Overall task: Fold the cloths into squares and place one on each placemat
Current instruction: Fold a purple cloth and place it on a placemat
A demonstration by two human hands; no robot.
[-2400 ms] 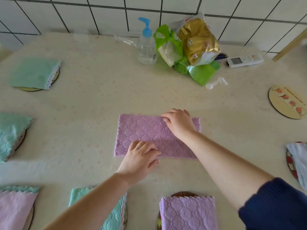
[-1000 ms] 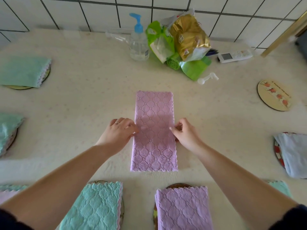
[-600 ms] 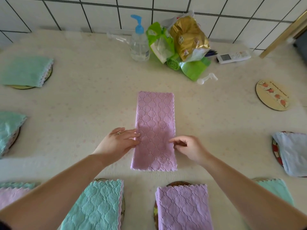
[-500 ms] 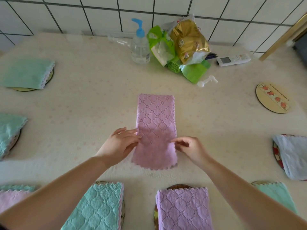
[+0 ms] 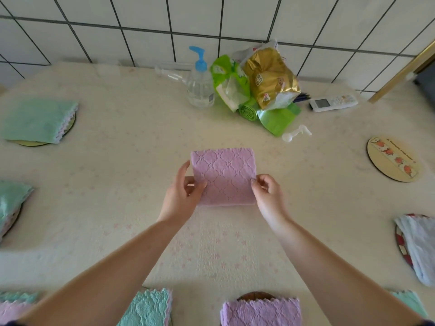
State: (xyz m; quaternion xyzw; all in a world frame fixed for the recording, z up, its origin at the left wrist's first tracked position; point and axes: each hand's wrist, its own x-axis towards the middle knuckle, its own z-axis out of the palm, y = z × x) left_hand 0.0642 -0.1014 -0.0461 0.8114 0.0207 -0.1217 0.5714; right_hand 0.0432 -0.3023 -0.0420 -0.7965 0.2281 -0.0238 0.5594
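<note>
A pink quilted cloth (image 5: 223, 175), folded into a square, lies at the middle of the table. My left hand (image 5: 182, 194) pinches its left edge and my right hand (image 5: 267, 192) pinches its right edge. At the far right lies a round wooden placemat (image 5: 376, 161) with a fruit strip and no cloth on it. Other placemats carry folded cloths: a green one (image 5: 35, 120) at far left, a green one (image 5: 11, 201) at left, a teal one (image 5: 148, 309) and a pink one (image 5: 261, 312) near me, a pale blue one (image 5: 419, 245) at right.
Against the tiled wall stand a pump bottle (image 5: 200, 83), green and gold bags (image 5: 259, 85), a white remote (image 5: 333, 103) and a white scoop (image 5: 296, 132). More cloths show at the bottom left corner (image 5: 14, 307) and bottom right (image 5: 409, 302).
The long pink strip has been folded in half, its near end brought up over the far end, making a square. Both hands moved away from me with it and now hold its side edges.
</note>
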